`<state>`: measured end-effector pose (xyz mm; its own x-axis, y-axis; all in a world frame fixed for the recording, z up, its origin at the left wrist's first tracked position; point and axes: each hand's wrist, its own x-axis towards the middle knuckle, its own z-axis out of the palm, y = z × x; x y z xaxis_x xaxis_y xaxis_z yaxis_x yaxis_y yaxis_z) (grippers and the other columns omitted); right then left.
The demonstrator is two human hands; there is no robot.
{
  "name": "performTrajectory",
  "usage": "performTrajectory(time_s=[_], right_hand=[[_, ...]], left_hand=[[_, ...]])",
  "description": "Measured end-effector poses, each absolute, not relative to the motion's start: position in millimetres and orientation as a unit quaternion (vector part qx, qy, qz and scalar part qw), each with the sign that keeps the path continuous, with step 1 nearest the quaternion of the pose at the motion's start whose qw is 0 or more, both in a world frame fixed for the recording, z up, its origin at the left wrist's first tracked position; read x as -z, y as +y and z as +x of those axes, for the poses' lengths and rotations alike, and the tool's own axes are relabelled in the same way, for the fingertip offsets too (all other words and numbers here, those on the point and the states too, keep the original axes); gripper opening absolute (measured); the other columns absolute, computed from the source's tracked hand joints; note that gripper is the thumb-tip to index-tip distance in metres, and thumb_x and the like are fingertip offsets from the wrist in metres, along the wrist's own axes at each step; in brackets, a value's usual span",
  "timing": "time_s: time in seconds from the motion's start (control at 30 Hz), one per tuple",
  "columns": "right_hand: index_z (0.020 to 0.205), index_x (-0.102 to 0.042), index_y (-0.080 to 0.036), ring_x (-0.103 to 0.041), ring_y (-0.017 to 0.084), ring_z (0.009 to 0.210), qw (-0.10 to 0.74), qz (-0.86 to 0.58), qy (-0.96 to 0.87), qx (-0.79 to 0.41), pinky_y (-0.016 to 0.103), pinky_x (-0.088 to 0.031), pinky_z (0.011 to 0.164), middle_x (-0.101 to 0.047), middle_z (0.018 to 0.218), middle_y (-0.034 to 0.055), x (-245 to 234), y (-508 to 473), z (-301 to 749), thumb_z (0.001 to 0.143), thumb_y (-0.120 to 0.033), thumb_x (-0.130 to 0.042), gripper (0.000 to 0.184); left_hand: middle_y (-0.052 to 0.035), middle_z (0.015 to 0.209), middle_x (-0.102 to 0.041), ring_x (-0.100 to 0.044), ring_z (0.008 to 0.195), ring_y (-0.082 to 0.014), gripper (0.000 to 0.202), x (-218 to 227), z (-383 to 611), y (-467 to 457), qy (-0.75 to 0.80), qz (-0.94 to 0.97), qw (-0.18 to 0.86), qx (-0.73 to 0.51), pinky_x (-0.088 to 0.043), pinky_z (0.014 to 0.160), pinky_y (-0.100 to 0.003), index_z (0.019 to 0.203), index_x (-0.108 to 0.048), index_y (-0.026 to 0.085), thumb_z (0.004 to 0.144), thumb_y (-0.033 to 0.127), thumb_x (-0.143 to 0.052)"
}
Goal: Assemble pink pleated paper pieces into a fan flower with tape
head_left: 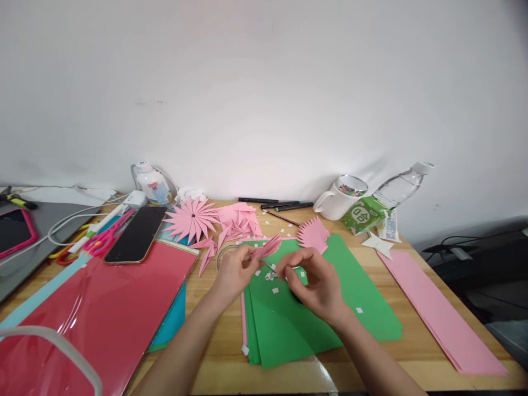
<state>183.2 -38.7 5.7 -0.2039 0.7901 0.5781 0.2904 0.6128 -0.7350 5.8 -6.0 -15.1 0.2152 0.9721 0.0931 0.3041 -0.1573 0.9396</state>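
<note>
While the left hand [235,272] pinches it, the pink petal [268,246] looks folded, pointed.

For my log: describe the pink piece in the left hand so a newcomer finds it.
Find the big green sheets. Over their upper left corner, the left hand pinches a narrow folded pink piece. Unlike the other pink folds, it is held aloft.

Back edge of the table [231,352]: small white-capped bottle [152,184], dark pens [284,205], white mug [336,202], green carton [363,215], tilted water bottle [399,188]. Left side: black phone [137,235] beside pink scissors [108,235], at the far end of a red paper stack [103,313]. Right edge: pink strips [441,313], with a white paper star [378,243] near their far end.
</note>
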Motion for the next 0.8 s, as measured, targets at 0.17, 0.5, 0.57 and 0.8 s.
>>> performTrajectory(time_s=[0.17, 0.5, 0.57, 0.8], right_hand=[[0.085, -0.060, -0.021, -0.055, 0.014, 0.059, 0.382, -0.382, -0.841, -0.041, 0.025, -0.042, 0.053, -0.058, 0.066, -0.0002, -4.4, -37.5, 185.0, 0.086, -0.011, -0.057, 0.011], [0.084, -0.065, -0.021, -0.048, 0.028, 0.112, 0.379, -0.406, -0.832, 0.009, 0.046, -0.049, 0.088, -0.049, 0.112, 0.0117, -3.1, -12.6, 182.0, 0.086, -0.015, -0.060, 0.008], [0.085, -0.063, -0.021, -0.050, 0.027, 0.110, 0.382, -0.413, -0.826, -0.025, 0.045, -0.050, 0.086, -0.047, 0.114, 0.0119, -0.7, -12.2, 181.6, 0.087, -0.013, -0.058, 0.009], [0.119, -0.048, -0.023, -0.060, 0.023, 0.099, 0.444, -0.466, -0.742, -0.186, 0.040, -0.052, 0.084, -0.060, 0.110, 0.0092, 8.9, -10.7, 178.8, 0.082, -0.018, -0.063, 0.041]], left_hand=[[-0.0055, 0.070, -0.072, -0.072, 0.069, -0.0225, 0.020, 10.7, 6.2, -5.7, 0.468, 0.616, 0.484, -0.410, -0.057, 0.062, -0.031, 0.075, -0.060, 0.017, 0.080, 0.037, -0.057], [-0.0050, 0.075, -0.073, -0.073, 0.074, -0.0259, 0.025, 3.2, 8.7, -8.5, 0.434, 0.547, 0.595, -0.399, -0.062, 0.070, -0.041, 0.076, -0.066, 0.017, 0.073, 0.042, -0.066], [-0.0040, 0.074, -0.072, -0.073, 0.072, -0.0255, 0.028, 0.6, 7.9, -8.9, 0.420, 0.540, 0.617, -0.389, -0.062, 0.070, -0.042, 0.076, -0.067, 0.018, 0.074, 0.045, -0.066], [-0.0034, 0.070, -0.072, -0.073, 0.070, -0.0268, 0.028, 3.2, 5.4, -5.8, 0.385, 0.471, 0.697, -0.379, -0.061, 0.075, -0.046, 0.066, -0.068, 0.019, 0.069, 0.046, -0.073]])
